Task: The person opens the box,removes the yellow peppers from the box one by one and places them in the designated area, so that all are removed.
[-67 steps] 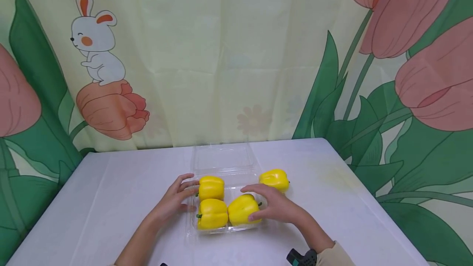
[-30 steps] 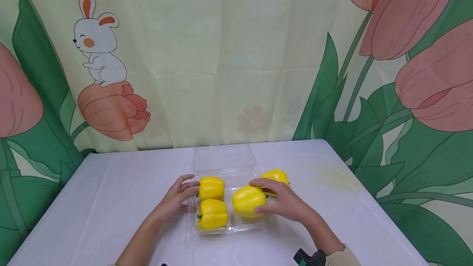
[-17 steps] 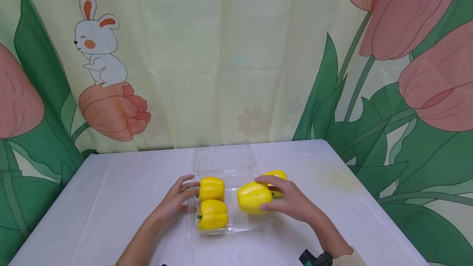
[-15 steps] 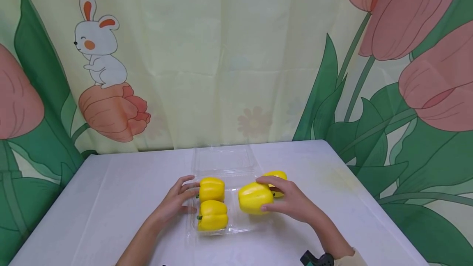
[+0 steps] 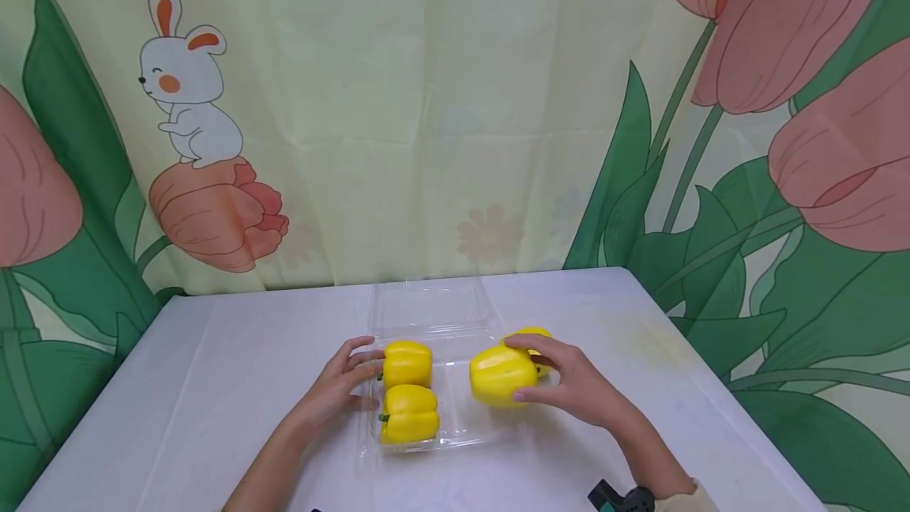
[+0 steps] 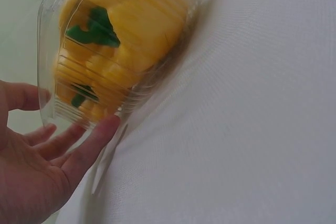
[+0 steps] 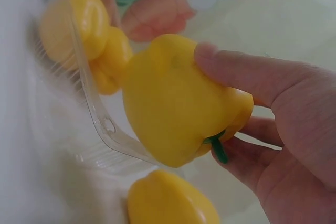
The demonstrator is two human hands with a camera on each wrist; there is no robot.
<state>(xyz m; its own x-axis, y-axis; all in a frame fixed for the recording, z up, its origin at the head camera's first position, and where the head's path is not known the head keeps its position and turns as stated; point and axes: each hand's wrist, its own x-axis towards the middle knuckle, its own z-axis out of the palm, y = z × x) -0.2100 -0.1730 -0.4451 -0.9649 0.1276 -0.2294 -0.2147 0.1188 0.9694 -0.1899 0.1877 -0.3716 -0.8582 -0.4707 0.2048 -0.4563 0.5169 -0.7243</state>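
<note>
Two yellow bell peppers, one at the back (image 5: 407, 363) and one at the front (image 5: 410, 414), lie in the left half of a clear plastic box (image 5: 465, 442). My left hand (image 5: 329, 392) touches the box's left wall; in the left wrist view its fingertips rest on the clear side (image 6: 48, 72). My right hand (image 5: 579, 387) grips a third yellow pepper (image 5: 503, 375) above the right half of the box. The right wrist view shows thumb and fingers around this pepper (image 7: 176, 100), its green stem towards the palm.
Another yellow pepper (image 5: 532, 332) lies on the white table (image 5: 640, 385) behind my right hand, partly hidden. The box's clear lid (image 5: 430, 306) lies folded back behind it. A printed curtain (image 5: 355, 141) hangs behind the table.
My right hand has lifted the third pepper from the front right of the box and carried it up and to the right. My left hand has stayed at the box's left side.
</note>
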